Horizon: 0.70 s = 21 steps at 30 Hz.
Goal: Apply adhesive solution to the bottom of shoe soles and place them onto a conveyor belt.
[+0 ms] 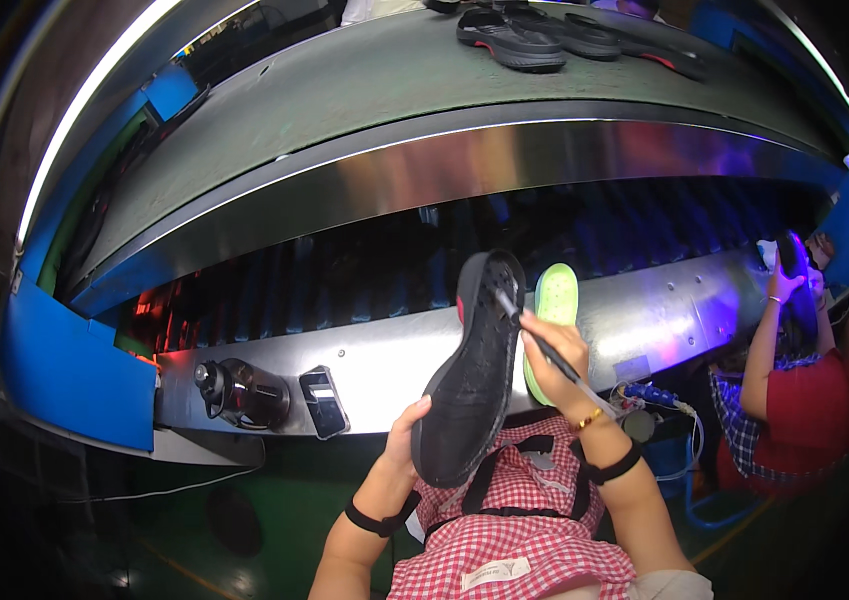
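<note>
A black shoe sole (464, 390) with a small red patch on its side is tilted up in front of my apron. My left hand (404, 437) grips its lower left edge, thumb showing and the other fingers hidden beneath. My right hand (558, 358) is closed around a brush (556, 360) with a dark handle. The brush's pale tip touches the sole's hollow, holed upper end. Just behind my right hand, a bright green sole (557, 292) lies on the metal ledge (394, 345).
A dark bottle (244, 392) and a phone (324, 402) rest on the ledge at left. Beyond it runs a row of dark rollers (364, 280). Several black soles (514, 45) lie on the green belt (344, 85). At right, a person in red (814, 410) works under violet light.
</note>
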{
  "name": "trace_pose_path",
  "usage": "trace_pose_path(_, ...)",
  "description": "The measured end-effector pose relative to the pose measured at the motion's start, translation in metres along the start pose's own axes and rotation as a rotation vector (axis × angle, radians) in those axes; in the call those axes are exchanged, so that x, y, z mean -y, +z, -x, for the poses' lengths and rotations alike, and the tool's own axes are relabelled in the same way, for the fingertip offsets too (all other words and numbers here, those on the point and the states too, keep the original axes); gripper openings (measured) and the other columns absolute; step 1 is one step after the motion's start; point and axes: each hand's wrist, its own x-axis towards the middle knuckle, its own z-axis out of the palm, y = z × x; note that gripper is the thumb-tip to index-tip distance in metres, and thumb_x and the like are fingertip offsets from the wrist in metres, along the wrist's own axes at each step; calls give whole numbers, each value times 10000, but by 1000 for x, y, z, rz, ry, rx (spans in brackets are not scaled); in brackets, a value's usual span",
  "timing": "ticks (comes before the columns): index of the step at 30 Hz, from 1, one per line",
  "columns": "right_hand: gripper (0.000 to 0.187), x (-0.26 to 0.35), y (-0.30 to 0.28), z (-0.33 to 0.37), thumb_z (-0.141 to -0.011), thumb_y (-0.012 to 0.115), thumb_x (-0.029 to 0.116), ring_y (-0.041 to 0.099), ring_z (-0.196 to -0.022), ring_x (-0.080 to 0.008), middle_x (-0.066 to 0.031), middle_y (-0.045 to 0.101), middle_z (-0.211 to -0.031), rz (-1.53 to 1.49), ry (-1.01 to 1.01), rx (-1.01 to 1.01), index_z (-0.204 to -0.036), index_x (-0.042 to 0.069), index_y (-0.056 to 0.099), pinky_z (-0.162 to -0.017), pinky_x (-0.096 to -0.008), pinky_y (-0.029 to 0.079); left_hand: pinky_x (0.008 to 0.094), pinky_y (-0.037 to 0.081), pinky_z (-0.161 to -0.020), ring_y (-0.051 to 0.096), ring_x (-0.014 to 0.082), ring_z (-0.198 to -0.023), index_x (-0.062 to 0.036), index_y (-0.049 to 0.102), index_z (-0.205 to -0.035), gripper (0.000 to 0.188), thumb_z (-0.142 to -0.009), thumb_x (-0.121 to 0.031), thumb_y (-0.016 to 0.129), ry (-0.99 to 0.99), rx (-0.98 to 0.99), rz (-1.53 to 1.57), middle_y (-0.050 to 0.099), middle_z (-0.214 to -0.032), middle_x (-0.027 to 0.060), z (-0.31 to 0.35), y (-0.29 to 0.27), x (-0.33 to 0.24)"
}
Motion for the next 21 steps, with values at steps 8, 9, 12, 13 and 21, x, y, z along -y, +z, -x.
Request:
trace_pose_path(8,359,18,23,30,-757,718,158,631,-831,-324,-244,655,-1049,68,-91,250,-1041,-51,652,-764,-376,494,433,525,-912,641,309,-1020,44,458,-1300,531,-909,-311,506,-1,-35,-27,600,-1195,207,-9,-11,7)
trace_pose_path(9,349,28,24,38,-760,713,163,632,-812,-320,-255,655,-1028,61,-77,250,-1024,-58,653,-744,-378,500,434,525,-913,639,305,-1025,39,460,-1300,523,-911,-307,504,-12,-4,16,600,-1194,205,-10,-16,4)
trace_pose_path(12,349,58,17,54,-747,697,125,635,-770,-313,-274,650,-1012,-49,-154,322,-1032,-70,645,-734,-370,509,422,519,-922,637,289,-1032,25,473,-1295,500,-922,-305,503,13,25,41,606,-1189,195,-13,-29,-8)
trace_pose_path(13,334,65,13,57,-746,688,100,636,-770,-318,-272,653,-1001,-107,-202,338,-1030,-72,647,-724,-362,512,409,515,-927,638,280,-1030,22,480,-1291,494,-929,-313,506,-34,72,65,611,-1185,189,-14,-32,-12)
trace_pose_path(21,291,22,-53,53,-912,482,234,642,-755,-280,-182,682,-885,-1391,699,266,-970,15,664,-683,-397,516,324,521,-886,646,219,-997,39,467,-1305,577,-881,-327,607,-10,-121,-301,604,-1210,170,45,-17,-42)
